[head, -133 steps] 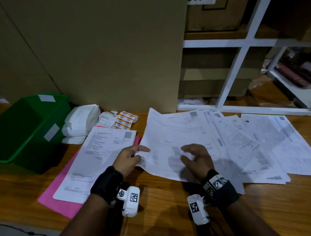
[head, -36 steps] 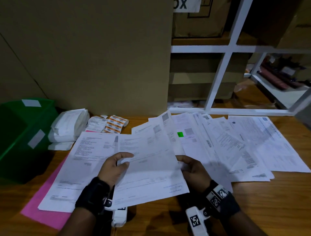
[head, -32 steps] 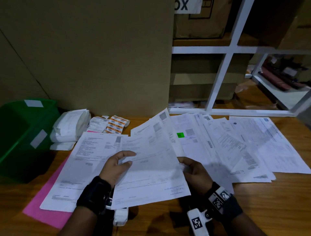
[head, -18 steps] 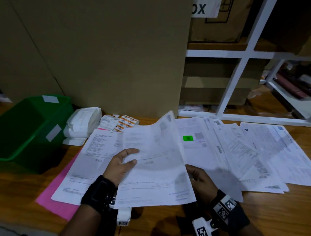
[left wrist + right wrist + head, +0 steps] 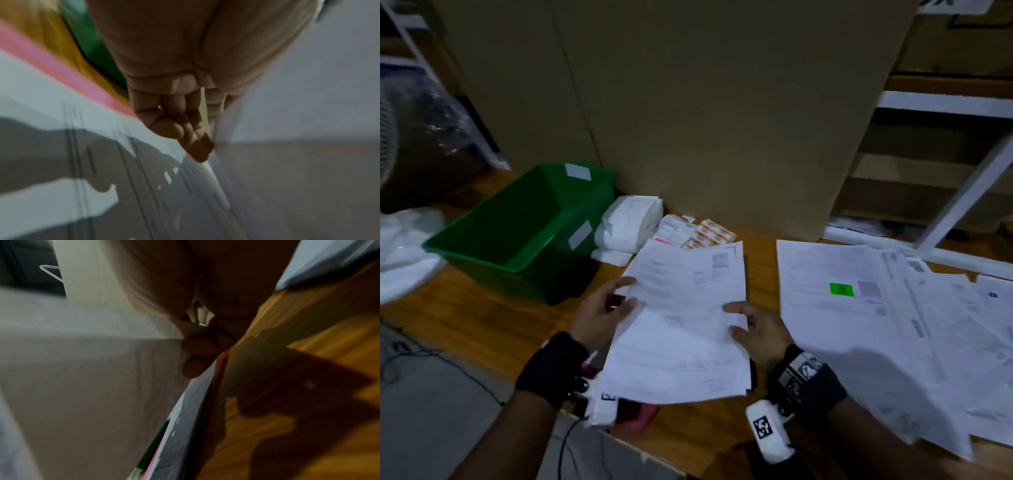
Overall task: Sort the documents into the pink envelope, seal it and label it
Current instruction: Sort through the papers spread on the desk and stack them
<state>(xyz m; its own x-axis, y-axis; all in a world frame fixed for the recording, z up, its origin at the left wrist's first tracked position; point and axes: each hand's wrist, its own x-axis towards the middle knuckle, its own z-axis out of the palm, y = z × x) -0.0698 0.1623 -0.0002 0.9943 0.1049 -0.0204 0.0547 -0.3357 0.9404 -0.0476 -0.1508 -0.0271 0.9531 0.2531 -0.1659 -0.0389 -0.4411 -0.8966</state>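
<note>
- Your left hand [image 5: 604,313] grips the left edge of a sheet of paper [image 5: 681,329], with the thumb on top and the fingers curled below it.
- Your right hand [image 5: 758,330] pinches the right edge of the same sheet, the thumb lying on the top side.
- The sheet is above the pink envelope [image 5: 643,416], which lies near the front edge of the table [image 5: 482,322]; only small pink parts show under the papers.
- The other documents [image 5: 876,325] are spread over the right part of the table, one with a green sticker [image 5: 841,289].
- A green bin [image 5: 524,229] stands at the left side of the table, and a white packet [image 5: 630,224] lies just beside it, near the back edge.
</note>
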